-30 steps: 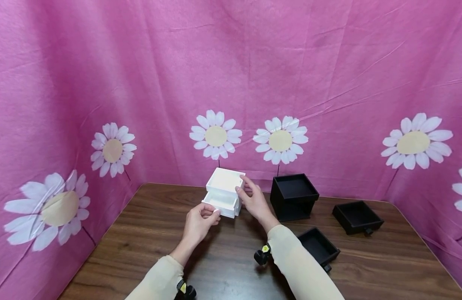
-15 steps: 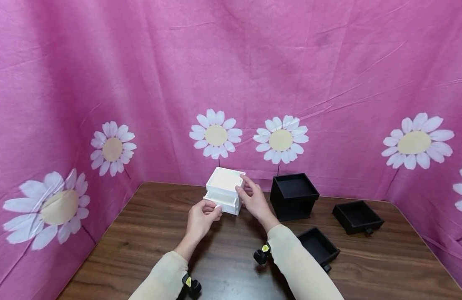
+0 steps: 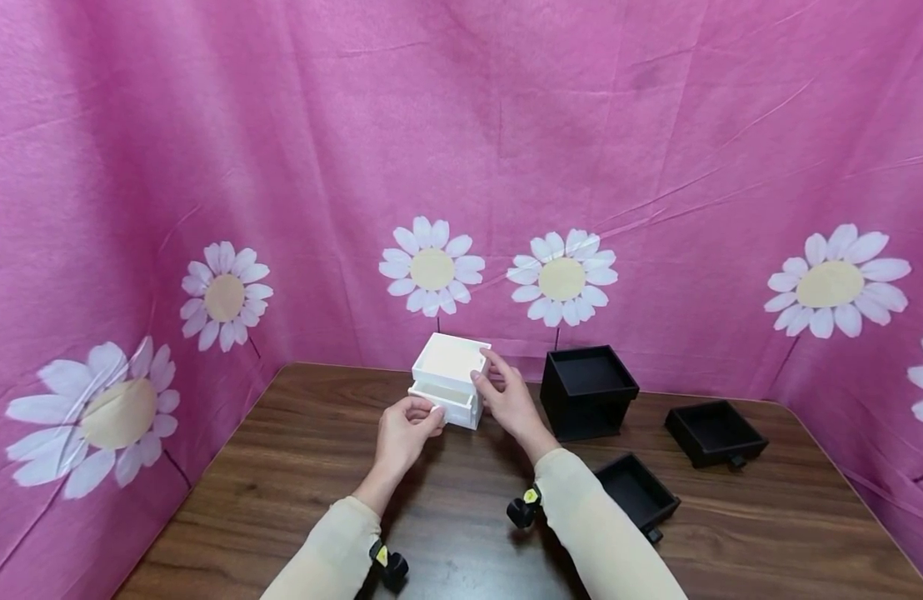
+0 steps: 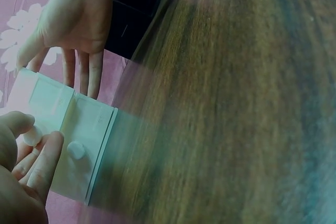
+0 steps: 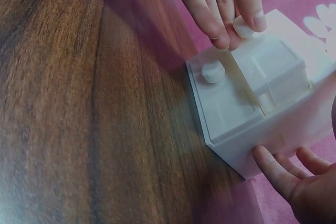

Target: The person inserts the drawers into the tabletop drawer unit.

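A small white drawer cabinet point(image 3: 450, 358) stands at the back of the table, its upper drawer point(image 3: 456, 411) pulled partly out. My left hand point(image 3: 404, 432) pinches that drawer's round white knob point(image 4: 32, 136) between thumb and fingers. Below it, the lower drawer point(image 5: 226, 100) sits closed, and its own knob point(image 5: 213, 71) is untouched. My right hand point(image 3: 506, 400) rests against the cabinet's right side with nearly straight fingers. In the right wrist view, its fingertips point(image 5: 262, 156) touch the white side wall.
Right of the white cabinet is a black cabinet point(image 3: 589, 392) with an open front. Two loose black drawers lie on the wooden table point(image 3: 281, 467): one drawer point(image 3: 715, 433) further right, another drawer point(image 3: 636, 492) nearer, partly behind my right sleeve. A pink flowered cloth point(image 3: 491, 167) hangs behind.
My left hand has moved forward and slightly right, sliding the upper drawer further into the white cabinet. My right hand has stayed at the cabinet's side.
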Demonstrator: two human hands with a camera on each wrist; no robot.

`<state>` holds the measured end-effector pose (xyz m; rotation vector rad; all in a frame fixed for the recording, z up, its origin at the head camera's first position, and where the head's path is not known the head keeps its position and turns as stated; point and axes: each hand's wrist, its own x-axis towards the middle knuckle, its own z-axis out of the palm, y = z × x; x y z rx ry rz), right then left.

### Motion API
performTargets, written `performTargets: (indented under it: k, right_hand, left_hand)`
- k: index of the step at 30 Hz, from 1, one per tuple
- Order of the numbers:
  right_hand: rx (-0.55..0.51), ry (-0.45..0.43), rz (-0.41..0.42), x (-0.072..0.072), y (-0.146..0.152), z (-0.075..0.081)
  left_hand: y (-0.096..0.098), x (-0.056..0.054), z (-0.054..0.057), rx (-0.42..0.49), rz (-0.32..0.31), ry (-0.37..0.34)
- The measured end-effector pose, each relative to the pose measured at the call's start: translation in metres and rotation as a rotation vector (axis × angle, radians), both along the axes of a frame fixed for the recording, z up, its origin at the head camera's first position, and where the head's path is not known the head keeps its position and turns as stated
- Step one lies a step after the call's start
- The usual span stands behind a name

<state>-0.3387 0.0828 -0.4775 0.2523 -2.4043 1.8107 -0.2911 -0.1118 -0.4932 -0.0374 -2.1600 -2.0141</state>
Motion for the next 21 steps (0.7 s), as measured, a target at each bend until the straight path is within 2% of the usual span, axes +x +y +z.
performTargets:
  k: [12, 21]
  right_hand:
    - [-0.005, -0.02, 0.01, -0.0005, 0.0023, -0.0015]
    - [-0.025, -0.003, 0.012, 0.0011, 0.0004, -0.0006]
  left_hand:
    - [0.0018, -0.002, -0.0023, 0.017, 0.0, -0.007]
    - [0.0021, -0.0056, -0.0018, 0.025, -0.011, 0.0]
